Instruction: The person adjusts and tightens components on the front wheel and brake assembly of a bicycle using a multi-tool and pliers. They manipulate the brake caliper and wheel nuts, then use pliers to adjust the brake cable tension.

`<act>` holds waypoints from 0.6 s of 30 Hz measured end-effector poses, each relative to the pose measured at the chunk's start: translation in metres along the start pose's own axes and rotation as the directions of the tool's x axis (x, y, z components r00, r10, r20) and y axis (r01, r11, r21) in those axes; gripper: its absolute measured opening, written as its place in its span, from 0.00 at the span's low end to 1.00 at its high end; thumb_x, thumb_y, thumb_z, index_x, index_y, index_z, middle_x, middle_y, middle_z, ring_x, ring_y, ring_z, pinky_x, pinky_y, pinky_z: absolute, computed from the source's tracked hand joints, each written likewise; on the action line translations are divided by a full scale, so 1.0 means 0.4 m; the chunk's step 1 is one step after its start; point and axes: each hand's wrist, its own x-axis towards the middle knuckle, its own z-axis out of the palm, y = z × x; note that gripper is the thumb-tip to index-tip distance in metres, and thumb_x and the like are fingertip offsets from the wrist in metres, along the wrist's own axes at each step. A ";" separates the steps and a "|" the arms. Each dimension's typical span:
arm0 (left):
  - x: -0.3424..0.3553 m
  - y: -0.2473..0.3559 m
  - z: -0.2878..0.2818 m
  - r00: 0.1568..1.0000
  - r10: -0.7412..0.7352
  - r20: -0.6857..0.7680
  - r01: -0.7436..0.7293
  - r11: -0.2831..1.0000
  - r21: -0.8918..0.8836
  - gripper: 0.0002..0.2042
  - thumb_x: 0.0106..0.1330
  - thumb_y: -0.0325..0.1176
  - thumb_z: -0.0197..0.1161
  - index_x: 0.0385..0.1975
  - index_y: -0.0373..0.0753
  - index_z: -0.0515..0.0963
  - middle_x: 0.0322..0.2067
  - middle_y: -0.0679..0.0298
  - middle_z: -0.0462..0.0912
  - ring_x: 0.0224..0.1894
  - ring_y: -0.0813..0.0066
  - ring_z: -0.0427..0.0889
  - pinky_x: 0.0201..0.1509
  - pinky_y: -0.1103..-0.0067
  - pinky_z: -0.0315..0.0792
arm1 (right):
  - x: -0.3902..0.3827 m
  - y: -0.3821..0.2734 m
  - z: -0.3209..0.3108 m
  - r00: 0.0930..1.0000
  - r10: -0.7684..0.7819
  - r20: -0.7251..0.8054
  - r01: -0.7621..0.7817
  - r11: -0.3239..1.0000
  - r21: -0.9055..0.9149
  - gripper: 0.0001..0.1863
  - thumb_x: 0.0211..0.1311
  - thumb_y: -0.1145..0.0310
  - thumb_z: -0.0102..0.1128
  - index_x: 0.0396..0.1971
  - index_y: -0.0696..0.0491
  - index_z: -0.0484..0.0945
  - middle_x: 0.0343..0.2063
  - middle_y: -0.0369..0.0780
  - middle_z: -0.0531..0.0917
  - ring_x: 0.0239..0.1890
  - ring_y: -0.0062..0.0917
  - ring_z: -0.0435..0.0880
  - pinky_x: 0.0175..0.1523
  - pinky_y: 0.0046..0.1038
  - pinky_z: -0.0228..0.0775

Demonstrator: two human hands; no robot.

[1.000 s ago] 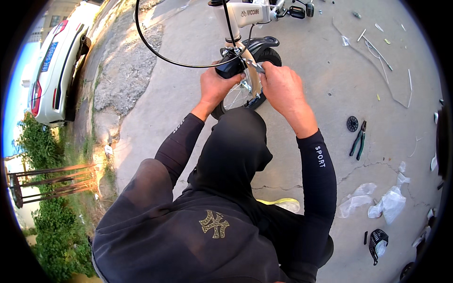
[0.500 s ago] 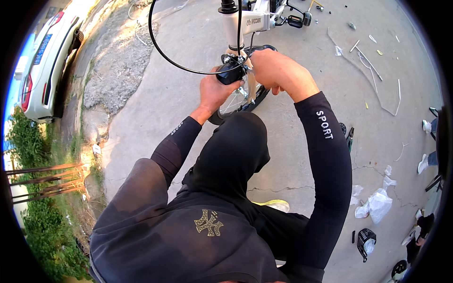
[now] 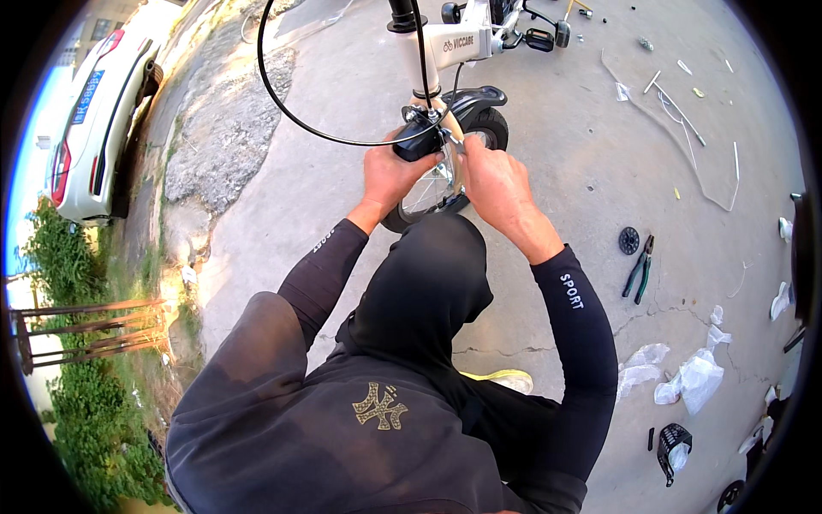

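A small white bicycle (image 3: 462, 43) stands in front of me, its front wheel (image 3: 419, 193) turned near my knee. My left hand (image 3: 390, 180) wraps round a curved black mudguard piece (image 3: 417, 141) at the front of the fork (image 3: 451, 120). Just to its right, my right hand (image 3: 497, 184) is closed, fingers pinched together beside the fork and the silver brake parts. What those fingers hold is hidden. A black brake cable (image 3: 300, 128) loops out to the left over the mudguard piece. Behind the fork another black mudguard section (image 3: 479, 97) covers the tyre.
Green-handled pliers (image 3: 638, 270) and a black disc (image 3: 629, 240) lie on the concrete at right. Farther off are plastic bags (image 3: 693, 377), a black basket (image 3: 674, 454) and scattered strips (image 3: 681, 116). A white car (image 3: 98, 128) is parked at left; other people's feet (image 3: 781, 300) show at far right.
My right hand has turned and drawn down closer beside the fork, its elbow lowered. The rear mudguard section and the pliers now show fully. My left hand keeps its grip.
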 end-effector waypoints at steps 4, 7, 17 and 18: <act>0.005 0.004 -0.001 0.999 0.042 -0.033 -0.042 0.999 -0.001 0.29 0.48 0.44 0.83 0.48 0.35 0.84 0.37 0.56 0.91 0.39 0.68 0.91 0.44 0.74 0.81 | -0.013 0.036 0.175 0.934 0.007 -0.357 0.078 0.972 0.223 0.08 0.72 0.66 0.57 0.42 0.55 0.72 0.25 0.50 0.83 0.30 0.49 0.85 0.35 0.48 0.76; -0.001 0.005 -0.001 1.000 0.024 0.000 -0.024 0.999 0.025 0.30 0.48 0.44 0.83 0.48 0.33 0.84 0.38 0.55 0.91 0.40 0.67 0.91 0.46 0.74 0.81 | -0.028 0.061 0.261 0.914 -0.029 -0.406 0.150 0.951 0.269 0.09 0.71 0.65 0.59 0.41 0.54 0.72 0.26 0.50 0.83 0.30 0.50 0.84 0.34 0.47 0.76; -0.008 0.015 -0.005 1.000 -0.004 -0.005 0.004 0.997 0.081 0.30 0.48 0.47 0.82 0.48 0.34 0.84 0.38 0.53 0.90 0.40 0.62 0.91 0.46 0.72 0.81 | 0.027 0.064 0.079 0.894 0.415 0.167 -0.268 0.197 0.943 0.14 0.67 0.58 0.68 0.38 0.55 0.82 0.24 0.31 0.80 0.23 0.11 0.75 0.28 0.18 0.64; -0.009 0.015 -0.005 1.000 0.002 -0.012 -0.001 0.996 0.089 0.31 0.48 0.47 0.82 0.49 0.34 0.83 0.38 0.53 0.90 0.40 0.62 0.91 0.46 0.72 0.81 | 0.044 0.057 0.063 0.899 0.395 0.187 -0.292 0.224 0.930 0.13 0.68 0.59 0.67 0.36 0.54 0.81 0.25 0.31 0.81 0.24 0.11 0.76 0.28 0.18 0.64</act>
